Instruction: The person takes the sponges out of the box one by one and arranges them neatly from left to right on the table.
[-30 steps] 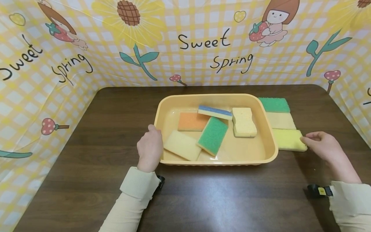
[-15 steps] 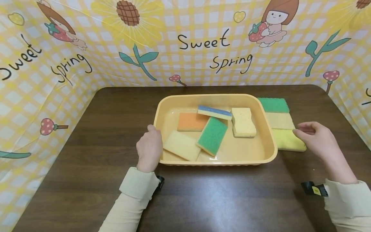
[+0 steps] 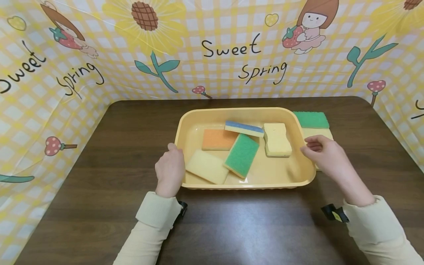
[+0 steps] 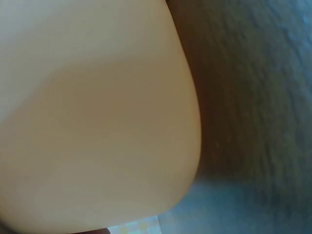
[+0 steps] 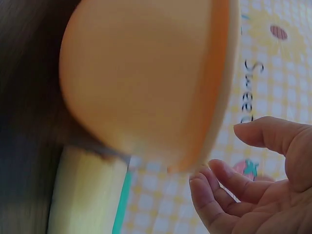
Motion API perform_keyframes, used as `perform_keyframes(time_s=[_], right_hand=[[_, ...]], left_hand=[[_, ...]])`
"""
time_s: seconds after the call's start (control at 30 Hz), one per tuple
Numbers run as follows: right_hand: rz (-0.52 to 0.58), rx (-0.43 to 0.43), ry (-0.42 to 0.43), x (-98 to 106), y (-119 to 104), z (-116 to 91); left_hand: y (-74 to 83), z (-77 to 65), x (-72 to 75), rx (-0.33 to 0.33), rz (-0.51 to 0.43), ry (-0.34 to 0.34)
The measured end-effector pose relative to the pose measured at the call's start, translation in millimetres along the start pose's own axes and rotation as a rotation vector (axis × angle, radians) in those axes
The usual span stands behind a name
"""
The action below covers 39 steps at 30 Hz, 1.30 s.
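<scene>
A yellow plastic tub [image 3: 245, 186] stands on the table with several sponges inside: a green-topped sponge [image 3: 241, 156], an orange sponge [image 3: 218, 140], a pale yellow sponge [image 3: 208, 166], a blue-and-cream sponge [image 3: 244, 129] and a wavy-sided sponge [image 3: 277, 140]. My left hand [image 3: 170, 169] grips the tub's left side, its fingertips hidden; only the blurred tub wall [image 4: 107, 141] shows in the left wrist view. At the right rim is my right hand [image 3: 326, 154], thumb and fingers apart and nothing between them, as the right wrist view shows.
Right of the tub lie a green sponge [image 3: 312, 119], a cream sponge [image 3: 318, 132] and a yellow sponge [image 5: 87, 195] in a row, the last mostly behind my right hand. A checked cloth [image 3: 228, 22] hangs behind the dark wooden table [image 3: 109, 147].
My right hand has left the outer end of the yellow sponge and moved left over the row to the tub's right rim. The left hand and the tub stay in place.
</scene>
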State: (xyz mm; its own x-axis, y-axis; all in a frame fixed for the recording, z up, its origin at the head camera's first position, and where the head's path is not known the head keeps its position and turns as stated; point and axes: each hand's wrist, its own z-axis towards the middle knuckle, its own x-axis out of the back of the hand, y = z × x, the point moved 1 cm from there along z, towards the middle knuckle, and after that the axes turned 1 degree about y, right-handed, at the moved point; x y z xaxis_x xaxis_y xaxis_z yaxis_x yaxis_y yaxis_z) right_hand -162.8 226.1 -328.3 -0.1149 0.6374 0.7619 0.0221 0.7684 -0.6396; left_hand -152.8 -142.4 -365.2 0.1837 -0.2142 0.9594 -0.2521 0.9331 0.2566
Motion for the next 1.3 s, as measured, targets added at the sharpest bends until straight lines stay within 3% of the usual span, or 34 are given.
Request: perform_keyframes(time_s=[0.33,0.67,0.97,1.3], right_hand=[[0.024,0.035,-0.095,-26.7,-28.8,8.5],[-0.004,0.084,-0.127,-50.5,-48.1,18.4],[0.008,0.064,-0.179,-68.1,-54.6,24.9],[0.016,0.086,-0.14,-82.5,-53.3,34.3]], left_hand=[[1.0,-0.6,0.5,-0.003,0.001,0.012],[0.1,0.3,-0.3,-0.001,0.011,0.002],[0.8,0.2,0.8,0.009,0.021,-0.02],[2.0,-0.1,1.6,0.003,0.016,-0.016]])
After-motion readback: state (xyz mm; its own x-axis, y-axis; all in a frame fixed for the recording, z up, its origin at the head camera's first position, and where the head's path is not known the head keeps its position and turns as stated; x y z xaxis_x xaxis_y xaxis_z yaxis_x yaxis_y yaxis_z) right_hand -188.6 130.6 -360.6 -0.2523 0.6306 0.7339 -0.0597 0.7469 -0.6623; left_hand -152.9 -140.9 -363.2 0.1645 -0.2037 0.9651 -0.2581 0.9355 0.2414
